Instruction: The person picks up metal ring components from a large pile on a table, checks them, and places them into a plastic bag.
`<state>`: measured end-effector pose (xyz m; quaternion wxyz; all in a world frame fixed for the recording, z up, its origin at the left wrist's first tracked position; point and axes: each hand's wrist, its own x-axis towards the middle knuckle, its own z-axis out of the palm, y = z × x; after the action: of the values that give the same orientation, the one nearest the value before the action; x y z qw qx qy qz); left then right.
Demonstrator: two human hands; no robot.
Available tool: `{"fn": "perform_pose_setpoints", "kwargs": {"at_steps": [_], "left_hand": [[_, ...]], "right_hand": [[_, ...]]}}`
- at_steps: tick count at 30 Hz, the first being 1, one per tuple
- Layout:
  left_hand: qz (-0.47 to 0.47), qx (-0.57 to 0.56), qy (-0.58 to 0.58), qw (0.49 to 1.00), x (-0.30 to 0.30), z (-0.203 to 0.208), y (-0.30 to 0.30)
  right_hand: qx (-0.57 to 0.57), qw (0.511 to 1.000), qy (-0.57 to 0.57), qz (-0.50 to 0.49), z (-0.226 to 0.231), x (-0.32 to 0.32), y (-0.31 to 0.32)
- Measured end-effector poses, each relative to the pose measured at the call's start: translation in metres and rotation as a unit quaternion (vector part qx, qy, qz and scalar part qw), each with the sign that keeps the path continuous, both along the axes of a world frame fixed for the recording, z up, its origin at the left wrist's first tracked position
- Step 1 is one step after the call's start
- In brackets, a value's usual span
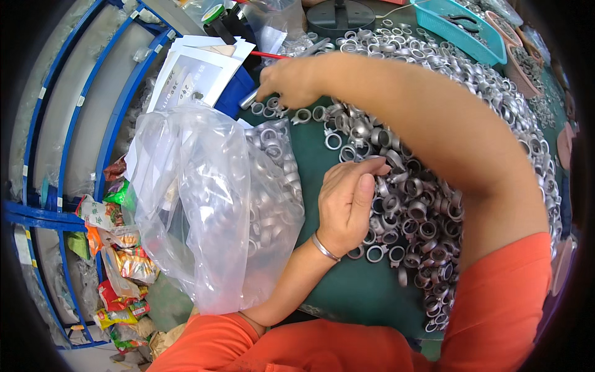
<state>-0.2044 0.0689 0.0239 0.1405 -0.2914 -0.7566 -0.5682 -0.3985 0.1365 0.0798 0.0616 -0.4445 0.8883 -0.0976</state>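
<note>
My right hand (289,84) reaches across the table at the back, its fingers closed over a silver metal rod (249,99) that shows on both sides of it. Small grey metal rings (302,116) lie just in front of that hand. My left hand (344,201), with a bangle on the wrist, is held beside the large heap of metal rings (416,208). Its fingers are stretched out, tips at the rings' edge, thumb raised. Left of it stands a clear plastic bag (217,204) with many rings inside; my left forearm passes against its side.
A turquoise basket (462,31) with black-handled pliers stands at the back right, near pink bowls (524,68) of small parts. White papers (192,74) lie on a blue bin (234,90). A blue rack (68,124) and colourful snack packets (127,266) are at left.
</note>
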Motion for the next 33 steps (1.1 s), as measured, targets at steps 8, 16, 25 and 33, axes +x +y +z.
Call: {"fn": "perform_pose_setpoints", "kwargs": {"at_steps": [8,16,25,33], "left_hand": [[0.197,-0.022,-0.025,0.98,-0.011,-0.012,-0.009],[0.201,0.045,-0.191,0.96,-0.015,-0.009,-0.006],[0.186,0.006,-0.172,0.967,-0.009,-0.008,-0.002],[0.235,-0.04,-0.196,0.951,-0.014,-0.017,-0.006]], "right_hand": [[0.06,0.998,-0.009,0.015,-0.019,0.001,0.007],[0.04,0.962,-0.268,-0.024,0.01,0.023,0.064],[0.021,0.954,-0.231,-0.19,0.07,0.009,0.075],[0.17,0.886,0.039,-0.429,-0.016,-0.029,0.028]]}}
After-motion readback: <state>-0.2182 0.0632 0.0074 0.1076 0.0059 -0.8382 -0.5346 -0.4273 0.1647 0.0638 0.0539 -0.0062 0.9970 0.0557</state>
